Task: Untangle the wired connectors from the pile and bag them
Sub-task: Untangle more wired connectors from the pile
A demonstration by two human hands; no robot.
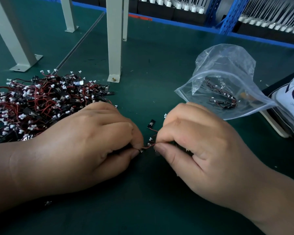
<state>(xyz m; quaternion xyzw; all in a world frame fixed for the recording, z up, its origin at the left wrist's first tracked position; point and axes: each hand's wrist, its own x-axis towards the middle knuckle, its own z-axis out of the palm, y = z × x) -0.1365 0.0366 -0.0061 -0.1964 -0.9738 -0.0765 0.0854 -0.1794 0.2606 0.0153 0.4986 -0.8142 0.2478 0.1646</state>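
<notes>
Green surface (143, 209): two hands pinch one wire (148, 146) between pile (37, 106) and bag (224, 65).
The left hand (85, 146) and right hand (202, 150) meet at the middle of the surface, each grip pressed together thumb to forefinger on an end of the short red wire, which spans the small gap between the fingertips. A small black board (151, 123) hangs just above that gap, beside the right knuckles. The tangled pile of red and black leads with white plugs lies to the left, partly behind the left hand. The clear bag lies open to the right, well apart from the pile, with a few connectors (222, 99) inside. A grey post (115, 39) stands behind.
</notes>
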